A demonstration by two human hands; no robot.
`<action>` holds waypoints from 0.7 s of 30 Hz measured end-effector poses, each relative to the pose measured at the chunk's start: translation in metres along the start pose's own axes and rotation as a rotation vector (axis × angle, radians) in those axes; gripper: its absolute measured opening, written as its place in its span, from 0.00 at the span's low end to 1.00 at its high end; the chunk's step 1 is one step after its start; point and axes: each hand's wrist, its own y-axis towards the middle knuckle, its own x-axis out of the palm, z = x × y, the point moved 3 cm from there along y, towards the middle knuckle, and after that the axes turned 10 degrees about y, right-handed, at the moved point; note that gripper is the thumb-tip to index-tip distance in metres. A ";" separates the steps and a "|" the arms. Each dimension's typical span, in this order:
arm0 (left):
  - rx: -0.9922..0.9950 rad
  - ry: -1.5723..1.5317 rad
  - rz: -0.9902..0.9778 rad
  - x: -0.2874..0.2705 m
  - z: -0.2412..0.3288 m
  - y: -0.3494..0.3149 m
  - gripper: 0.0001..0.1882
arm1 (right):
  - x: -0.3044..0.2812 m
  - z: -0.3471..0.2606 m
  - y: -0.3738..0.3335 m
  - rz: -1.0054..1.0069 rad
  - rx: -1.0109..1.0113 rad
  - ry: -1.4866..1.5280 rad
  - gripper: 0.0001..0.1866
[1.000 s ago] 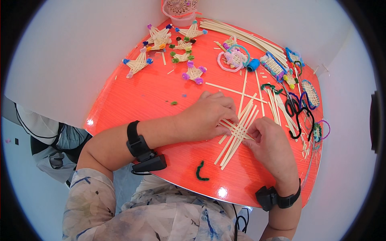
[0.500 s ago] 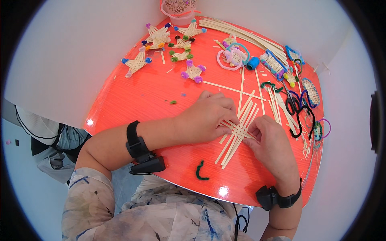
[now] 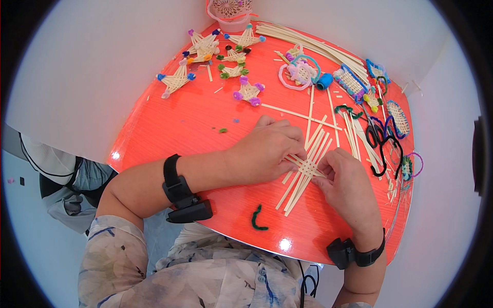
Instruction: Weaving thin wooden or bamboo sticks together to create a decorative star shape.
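Several pale flat strips cross over and under each other in a small woven piece, lying slantwise on the red table. My left hand pinches the strip ends at its left side, thumb and fingers pressed together. On the opposite side, my right hand grips the strip ends between thumb and curled fingers. The long strips fan out beyond both hands, toward me and away. A short dark green pipe cleaner lies nearer the table's front edge.
Woven stars with fluffy coloured tips, one a purple-tipped star, lie at the back left. A bundle of long strips rests along the back edge. Scissors, a blue thread spool and loose pipe cleaners lie right. A pink basket stands behind.
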 end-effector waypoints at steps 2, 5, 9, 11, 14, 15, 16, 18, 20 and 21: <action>0.005 -0.003 -0.014 -0.001 0.000 0.001 0.10 | 0.000 0.000 0.000 0.000 -0.010 -0.003 0.10; 0.018 0.015 -0.024 0.000 0.000 0.000 0.10 | 0.000 -0.001 0.000 -0.004 -0.006 -0.012 0.10; 0.031 0.025 -0.011 0.001 -0.001 -0.001 0.12 | 0.000 0.000 -0.001 -0.001 -0.011 -0.046 0.10; 0.031 -0.006 0.038 -0.001 -0.001 -0.002 0.14 | 0.000 0.001 -0.002 0.009 -0.032 -0.070 0.10; 0.030 -0.002 0.055 -0.002 -0.001 -0.002 0.16 | -0.001 -0.001 -0.003 0.013 -0.101 -0.192 0.11; 0.030 0.000 0.056 -0.003 -0.001 -0.002 0.16 | -0.002 -0.002 -0.004 0.026 -0.113 -0.255 0.11; 0.034 -0.002 0.050 -0.004 -0.001 -0.001 0.16 | -0.002 -0.003 -0.005 0.038 -0.124 -0.317 0.11; 0.034 -0.001 0.045 -0.005 -0.002 -0.001 0.16 | -0.002 -0.005 -0.005 0.031 -0.118 -0.319 0.11; 0.057 0.008 -0.032 -0.002 -0.005 -0.001 0.16 | -0.002 -0.005 -0.006 0.023 -0.111 -0.323 0.12; 0.057 0.009 -0.029 -0.001 -0.005 -0.001 0.16 | -0.003 -0.005 -0.006 0.049 -0.139 -0.318 0.13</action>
